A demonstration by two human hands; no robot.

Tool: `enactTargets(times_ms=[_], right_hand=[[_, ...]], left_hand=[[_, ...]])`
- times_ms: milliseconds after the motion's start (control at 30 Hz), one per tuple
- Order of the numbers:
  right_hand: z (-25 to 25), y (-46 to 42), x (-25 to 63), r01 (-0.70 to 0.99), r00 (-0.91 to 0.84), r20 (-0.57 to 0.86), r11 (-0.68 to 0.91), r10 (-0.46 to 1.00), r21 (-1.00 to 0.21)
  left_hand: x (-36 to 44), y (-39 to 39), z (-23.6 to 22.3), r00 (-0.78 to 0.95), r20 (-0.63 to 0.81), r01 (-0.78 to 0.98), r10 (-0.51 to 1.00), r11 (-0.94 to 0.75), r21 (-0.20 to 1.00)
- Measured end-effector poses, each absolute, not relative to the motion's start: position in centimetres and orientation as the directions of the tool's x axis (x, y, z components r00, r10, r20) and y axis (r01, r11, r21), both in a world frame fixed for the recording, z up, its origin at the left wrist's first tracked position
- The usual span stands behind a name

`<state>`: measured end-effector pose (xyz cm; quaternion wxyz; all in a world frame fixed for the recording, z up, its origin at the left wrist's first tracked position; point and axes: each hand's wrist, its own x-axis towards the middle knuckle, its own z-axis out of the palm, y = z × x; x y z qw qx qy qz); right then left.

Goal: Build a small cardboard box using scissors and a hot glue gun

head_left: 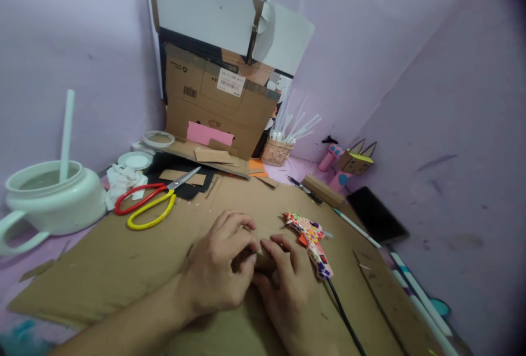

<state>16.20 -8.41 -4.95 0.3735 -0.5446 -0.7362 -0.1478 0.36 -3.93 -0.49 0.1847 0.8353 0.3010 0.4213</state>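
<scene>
Near the front middle of the cardboard sheet (pixel 143 268), my left hand (pixel 222 263) and my right hand (pixel 290 282) meet over a small cardboard piece (pixel 266 262). The fingers of my left hand are curled, with thumb and fingertips pinched at the piece's left end. My right hand grips its right side between thumb and bent fingers. Much of the piece is hidden by the fingers. Just right of my right hand lies a colourful patterned glue gun (pixel 314 241), its nozzle pointing up and left. Scissors (pixel 158 197) with one red and one yellow handle rest beyond my left hand.
At the left stands a white mug-like pot (pixel 53 197) with a white stick in it. The glue gun's black cord (pixel 345 312) runs to the front edge. Behind are a cardboard box (pixel 222 104) and a basket of glue sticks (pixel 277 150). A phone (pixel 376 213) lies right.
</scene>
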Motion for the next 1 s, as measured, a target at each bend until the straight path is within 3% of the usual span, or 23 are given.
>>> enactTargets(times_ms=[100, 267, 500, 633, 800, 900, 1000], right_hand=[[-4.8, -8.6, 16.2, 0.897, -0.112, 0.7, 0.375, 0.705, -0.234], [-4.6, -8.8, 16.1, 0.876, -0.093, 0.685, 0.386, 0.723, -0.288], [-4.3, -8.6, 16.6, 0.741, -0.046, 0.656, 0.466, 0.753, -0.484], [-4.1, -8.5, 16.8, 0.585, 0.083, 0.584, 0.435, 0.808, -0.684], [-4.1, -8.2, 16.7, 0.296, 0.159, 0.382, 0.326, 0.91, -0.898], [-3.3, -7.4, 16.7, 0.164, 0.066, 0.329, 0.315, 0.942, -0.935], [-1.7, -6.1, 16.7, 0.179, 0.013, 0.321, 0.314, 0.947, -0.933]], left_hand=[[0.3, -4.0, -0.6, 0.484, 0.556, 0.351, 0.675, -0.732, 0.584], [0.0, -3.4, -1.1, 0.532, 0.363, 0.403, 0.765, -0.606, 0.686], [0.2, -2.6, -1.1, 0.542, 0.021, 0.406, 0.84, -0.284, 0.868], [0.3, -2.3, -1.9, 0.55, 0.038, 0.229, 0.834, -0.194, 0.954], [0.2, -2.2, -2.5, 0.581, 0.044, -0.006, 0.813, -0.05, 0.999], [0.2, -2.1, -2.0, 0.573, 0.045, -0.086, 0.818, 0.006, 0.996], [0.2, -1.9, -1.7, 0.547, 0.097, -0.14, 0.832, -0.023, 0.99]])
